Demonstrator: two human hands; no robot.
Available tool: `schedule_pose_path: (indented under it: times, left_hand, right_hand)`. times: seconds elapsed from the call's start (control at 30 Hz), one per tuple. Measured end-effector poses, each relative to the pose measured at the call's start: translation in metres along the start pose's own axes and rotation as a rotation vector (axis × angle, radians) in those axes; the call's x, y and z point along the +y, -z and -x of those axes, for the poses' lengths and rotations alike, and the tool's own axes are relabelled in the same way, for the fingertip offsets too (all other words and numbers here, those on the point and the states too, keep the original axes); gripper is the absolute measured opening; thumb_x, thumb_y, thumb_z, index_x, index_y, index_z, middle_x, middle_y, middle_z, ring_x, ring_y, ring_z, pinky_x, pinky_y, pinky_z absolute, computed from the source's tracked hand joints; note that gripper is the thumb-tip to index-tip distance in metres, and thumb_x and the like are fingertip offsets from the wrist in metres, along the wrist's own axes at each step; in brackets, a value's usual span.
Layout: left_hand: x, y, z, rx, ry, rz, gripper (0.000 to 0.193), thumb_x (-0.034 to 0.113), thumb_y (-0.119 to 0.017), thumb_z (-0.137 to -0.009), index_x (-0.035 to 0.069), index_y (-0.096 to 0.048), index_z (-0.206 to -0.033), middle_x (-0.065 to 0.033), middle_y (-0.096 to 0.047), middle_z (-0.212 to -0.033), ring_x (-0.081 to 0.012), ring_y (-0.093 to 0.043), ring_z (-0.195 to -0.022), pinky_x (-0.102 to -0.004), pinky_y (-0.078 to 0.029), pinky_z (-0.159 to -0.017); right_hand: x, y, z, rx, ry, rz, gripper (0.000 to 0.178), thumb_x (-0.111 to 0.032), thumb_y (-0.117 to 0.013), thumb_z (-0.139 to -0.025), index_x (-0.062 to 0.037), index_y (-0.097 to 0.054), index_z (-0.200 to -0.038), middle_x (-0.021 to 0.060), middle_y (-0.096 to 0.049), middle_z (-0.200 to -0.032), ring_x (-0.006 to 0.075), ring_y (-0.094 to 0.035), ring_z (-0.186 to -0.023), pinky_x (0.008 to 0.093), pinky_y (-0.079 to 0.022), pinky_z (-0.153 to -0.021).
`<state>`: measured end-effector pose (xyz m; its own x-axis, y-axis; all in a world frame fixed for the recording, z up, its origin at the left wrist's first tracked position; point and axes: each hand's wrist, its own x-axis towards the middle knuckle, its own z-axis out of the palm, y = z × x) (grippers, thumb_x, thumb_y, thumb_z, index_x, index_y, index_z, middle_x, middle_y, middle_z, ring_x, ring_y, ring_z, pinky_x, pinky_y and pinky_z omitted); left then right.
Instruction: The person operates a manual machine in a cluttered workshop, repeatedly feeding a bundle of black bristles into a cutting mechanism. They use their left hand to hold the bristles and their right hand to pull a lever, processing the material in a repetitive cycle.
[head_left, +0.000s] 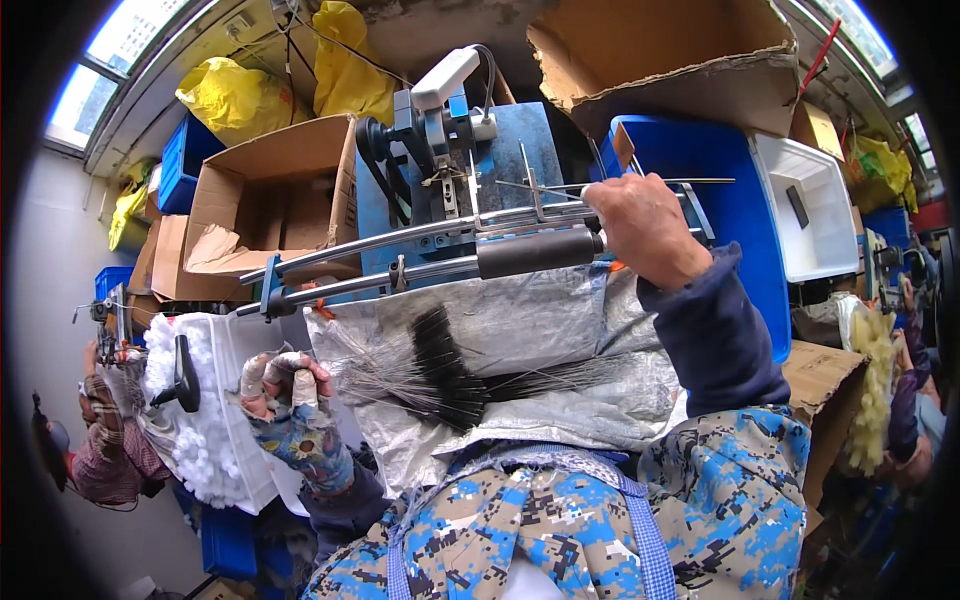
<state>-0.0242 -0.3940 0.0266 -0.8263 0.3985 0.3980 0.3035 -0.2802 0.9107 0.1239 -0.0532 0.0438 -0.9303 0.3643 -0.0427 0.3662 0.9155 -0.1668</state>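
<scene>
My right hand [645, 228] is closed at the right end of the bench machine [440, 150], by its two long metal rails [400, 262]. What its fingers grip there is hidden. A dark cylindrical sleeve [535, 252] sits on the nearer rail, just left of that hand. My left hand [287, 382], its fingers taped, is curled beside a heap of white fluffy tufts [195, 410]; I cannot make out what it holds. Across my lap, a pale woven sheet [540, 315] bears thin metal wires [375, 375] and a bunch of black bristles [440, 370].
A black-handled tool [182, 375] rests on the tufts. Open cardboard boxes [270, 190] stand left and behind, a blue bin [690, 160] and a white tray [808, 205] at right. Other people [110, 450] work at both sides.
</scene>
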Motion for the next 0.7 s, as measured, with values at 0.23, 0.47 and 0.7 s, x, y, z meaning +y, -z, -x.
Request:
schedule_pose_path:
  times: [0.23, 0.47, 0.7]
  left_hand:
    - [-0.009, -0.089, 0.005, -0.155, 0.044, -0.020, 0.041, -0.008, -0.063, -0.075, 0.007, -0.047, -0.109, -0.0152, -0.061, -0.089, -0.0198, -0.062, -0.076, -0.0261, -0.052, -0.060]
    - [-0.029, -0.044, 0.003, -0.527, 0.150, -0.434, 0.058, 0.004, -0.075, -0.067, 0.005, -0.046, -0.118, -0.0099, -0.059, -0.102, -0.0181, -0.058, -0.089, -0.0318, -0.047, -0.079]
    - [-0.075, -0.012, 0.018, -0.914, -0.039, -1.135, 0.050, 0.016, -0.073, -0.061, 0.007, -0.055, -0.107, -0.0139, -0.056, -0.095, -0.0349, -0.053, -0.092, -0.0419, -0.044, -0.077]
  right_hand:
    - [-0.108, -0.038, 0.043, 0.201, 0.459, -1.041, 0.042, -0.002, -0.061, -0.069, 0.0025, -0.044, -0.107, 0.0233, -0.056, -0.088, 0.0398, -0.056, -0.079, 0.0421, -0.045, -0.066]
    - [-0.069, -0.030, 0.028, 0.194, 0.283, -0.734, 0.021, 0.001, -0.054, -0.070, -0.0004, -0.051, -0.091, 0.0179, -0.057, -0.078, 0.0373, -0.057, -0.076, 0.0427, -0.046, -0.063]
    - [-0.080, -0.118, 0.051, -0.185, 0.356, -0.312, 0.015, -0.008, -0.057, -0.069, 0.0008, -0.053, -0.081, 0.0196, -0.056, -0.084, 0.0337, -0.061, -0.064, 0.0420, -0.049, -0.053]
